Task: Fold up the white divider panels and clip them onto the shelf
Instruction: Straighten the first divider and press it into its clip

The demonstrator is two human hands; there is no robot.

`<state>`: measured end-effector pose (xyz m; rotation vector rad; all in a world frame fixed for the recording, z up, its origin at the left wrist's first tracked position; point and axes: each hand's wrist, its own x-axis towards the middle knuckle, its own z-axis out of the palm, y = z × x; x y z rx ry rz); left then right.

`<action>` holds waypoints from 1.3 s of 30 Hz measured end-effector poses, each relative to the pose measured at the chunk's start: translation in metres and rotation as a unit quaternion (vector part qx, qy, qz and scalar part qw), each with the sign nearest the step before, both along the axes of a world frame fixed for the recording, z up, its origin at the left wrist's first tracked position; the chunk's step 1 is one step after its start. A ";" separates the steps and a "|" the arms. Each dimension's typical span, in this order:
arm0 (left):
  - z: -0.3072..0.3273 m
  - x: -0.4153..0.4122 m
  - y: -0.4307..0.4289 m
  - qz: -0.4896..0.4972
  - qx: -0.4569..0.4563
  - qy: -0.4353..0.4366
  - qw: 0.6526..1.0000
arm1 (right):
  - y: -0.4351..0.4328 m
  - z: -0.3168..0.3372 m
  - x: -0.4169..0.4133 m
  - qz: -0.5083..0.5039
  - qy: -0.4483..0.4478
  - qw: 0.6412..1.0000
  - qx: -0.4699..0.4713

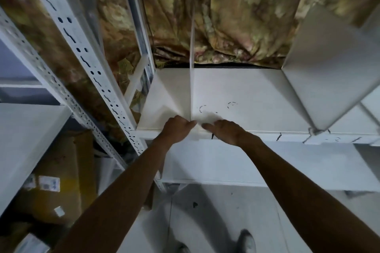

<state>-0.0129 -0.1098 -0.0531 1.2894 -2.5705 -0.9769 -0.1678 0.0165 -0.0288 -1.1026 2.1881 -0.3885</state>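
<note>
A thin white divider panel (192, 63) stands upright on the white shelf (246, 92), seen edge-on, running from the shelf's front lip to the back. My left hand (176, 128) pinches its front foot from the left. My right hand (224, 130) presses on the same foot from the right, fingers curled over the shelf's front edge. A second white divider panel (329, 68) stands upright further right on the shelf, with a clip (313, 132) at its front bottom corner.
A perforated white metal upright (86, 63) rises left of the shelf. A patterned curtain (236, 26) hangs behind. A lower shelf (267, 164) sits beneath. Cardboard boxes (55, 181) lie at lower left, and the person's shoes (246, 242) stand on the pale floor.
</note>
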 end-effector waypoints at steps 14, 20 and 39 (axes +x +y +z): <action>-0.001 0.015 -0.002 -0.048 -0.024 -0.004 0.999 | -0.071 0.138 0.052 -0.025 -0.062 0.990 -0.122; -0.008 0.011 -0.005 -0.100 -0.127 -0.018 0.987 | -0.072 0.144 0.049 -0.001 -0.094 0.992 -0.080; -0.023 0.009 -0.006 -0.117 -0.166 0.055 0.978 | -0.073 0.140 0.037 0.006 -0.125 0.989 -0.083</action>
